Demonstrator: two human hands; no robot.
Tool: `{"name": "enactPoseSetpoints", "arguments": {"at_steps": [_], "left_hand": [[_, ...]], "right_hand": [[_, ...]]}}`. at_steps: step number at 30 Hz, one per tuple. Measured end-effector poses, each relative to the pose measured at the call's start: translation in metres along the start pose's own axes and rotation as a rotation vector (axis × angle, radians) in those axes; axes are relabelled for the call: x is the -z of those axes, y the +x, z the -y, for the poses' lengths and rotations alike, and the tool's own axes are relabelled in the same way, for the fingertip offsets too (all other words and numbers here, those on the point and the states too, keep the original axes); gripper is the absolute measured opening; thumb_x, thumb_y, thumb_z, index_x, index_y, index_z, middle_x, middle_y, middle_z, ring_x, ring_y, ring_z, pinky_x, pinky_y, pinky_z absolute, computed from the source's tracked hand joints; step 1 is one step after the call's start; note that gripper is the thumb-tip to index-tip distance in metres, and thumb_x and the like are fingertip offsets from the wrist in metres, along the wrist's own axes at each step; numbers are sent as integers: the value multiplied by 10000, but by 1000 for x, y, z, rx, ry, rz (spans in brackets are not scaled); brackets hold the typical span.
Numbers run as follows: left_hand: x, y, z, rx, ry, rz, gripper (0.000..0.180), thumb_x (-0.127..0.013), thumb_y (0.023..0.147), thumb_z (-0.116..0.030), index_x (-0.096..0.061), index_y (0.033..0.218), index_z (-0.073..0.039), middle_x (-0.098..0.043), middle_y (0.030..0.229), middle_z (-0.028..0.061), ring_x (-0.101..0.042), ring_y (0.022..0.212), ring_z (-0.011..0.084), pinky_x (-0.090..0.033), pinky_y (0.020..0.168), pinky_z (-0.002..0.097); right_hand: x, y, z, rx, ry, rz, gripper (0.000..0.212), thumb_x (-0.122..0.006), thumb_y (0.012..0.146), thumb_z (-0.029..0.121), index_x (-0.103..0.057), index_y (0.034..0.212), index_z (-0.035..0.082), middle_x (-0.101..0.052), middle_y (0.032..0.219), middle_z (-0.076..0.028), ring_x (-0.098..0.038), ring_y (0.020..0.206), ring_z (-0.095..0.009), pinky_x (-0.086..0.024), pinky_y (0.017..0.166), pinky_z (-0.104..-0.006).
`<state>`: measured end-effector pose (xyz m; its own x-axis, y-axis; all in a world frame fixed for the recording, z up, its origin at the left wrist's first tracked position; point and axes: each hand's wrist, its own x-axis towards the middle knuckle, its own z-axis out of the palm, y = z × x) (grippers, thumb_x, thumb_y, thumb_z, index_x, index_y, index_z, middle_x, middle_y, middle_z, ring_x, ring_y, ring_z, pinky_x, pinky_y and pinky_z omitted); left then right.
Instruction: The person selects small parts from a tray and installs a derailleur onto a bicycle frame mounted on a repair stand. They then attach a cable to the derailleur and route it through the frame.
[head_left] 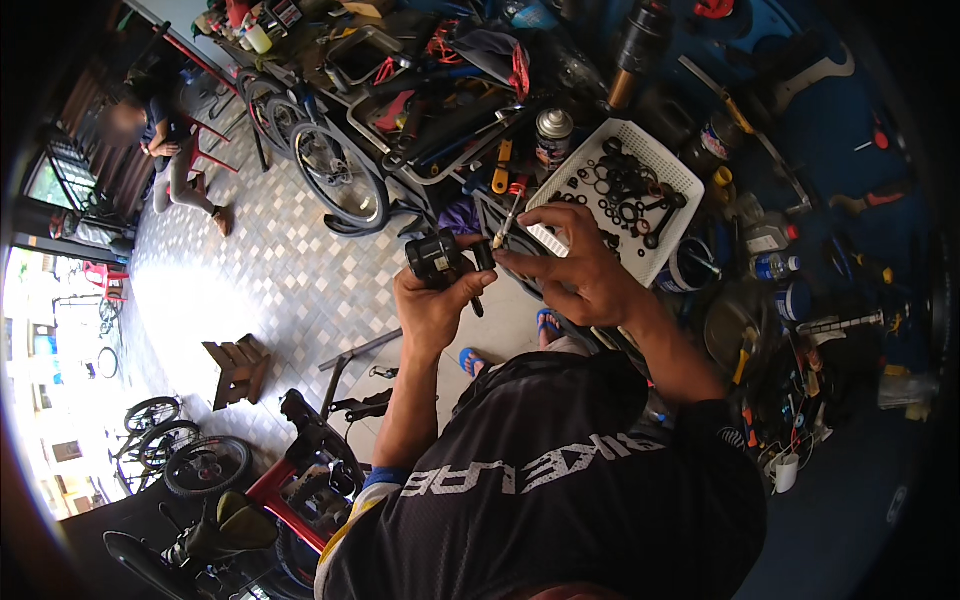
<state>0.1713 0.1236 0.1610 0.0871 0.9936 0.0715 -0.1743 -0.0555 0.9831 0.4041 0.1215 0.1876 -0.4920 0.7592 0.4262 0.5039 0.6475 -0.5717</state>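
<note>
Clamped in the curled fingers and thumb of the left hand (pixel 425 312), out in front of the chest and well above the floor: a black cylindrical part (pixel 432 258), wide and round at one end, with a narrower black end piece (pixel 484 256) pointing toward the right hand (pixel 583 280). Just beside that end piece, right fingertips partly spread, with a thin pale stick (pixel 508 218), reddish at the top and amber at the bottom, slanting close by them; impossible to tell whether pinched there or not. Beyond the right hand, a white perforated basket (pixel 665 156) strewn with black rings (pixel 632 208) and other small dark parts. Next to the basket, a spray can (pixel 553 137) standing upright and a yellow tool (pixel 502 168). Farther right, near the basket's corner, a clear bottle (pixel 775 267) with a blue label, among scattered tools. Below the hands, blue sandals (pixel 472 360) on the feet and a black shirt (pixel 550 430) with pale lettering. Over to the left, a bicycle wheel (pixel 340 180) at the edge of the tiled floor (pixel 200 262), a wooden stool (pixel 240 368), a red bicycle frame (pixel 290 505) and more bicycles (pixel 180 450). In the far upper left, a seated person (pixel 172 150) on a red chair (pixel 212 152), arms folded.
</note>
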Motion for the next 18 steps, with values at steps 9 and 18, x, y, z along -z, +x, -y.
{"name": "enactPoseSetpoints", "arguments": {"at_steps": [9,18], "left_hand": [[-3,3,1,22,-113,-16,423,-881,743,-16,-713,1131,-8,-691,787,8,-627,674,82,-499,603,227],[-2,4,5,27,-267,-9,430,-861,743,16,-679,1132,11,-701,841,70,-660,657,142,-546,588,265]], "right_hand": [[-13,2,12,-61,223,-118,698,-585,749,-9,-654,1370,304,-468,1414,-108,-426,1289,-284,-333,1093,-433],[-8,-1,-2,89,-86,-62,682,-592,718,21,-678,1335,299,-462,1433,-121,-405,1347,-303,-284,1134,-469]]}}
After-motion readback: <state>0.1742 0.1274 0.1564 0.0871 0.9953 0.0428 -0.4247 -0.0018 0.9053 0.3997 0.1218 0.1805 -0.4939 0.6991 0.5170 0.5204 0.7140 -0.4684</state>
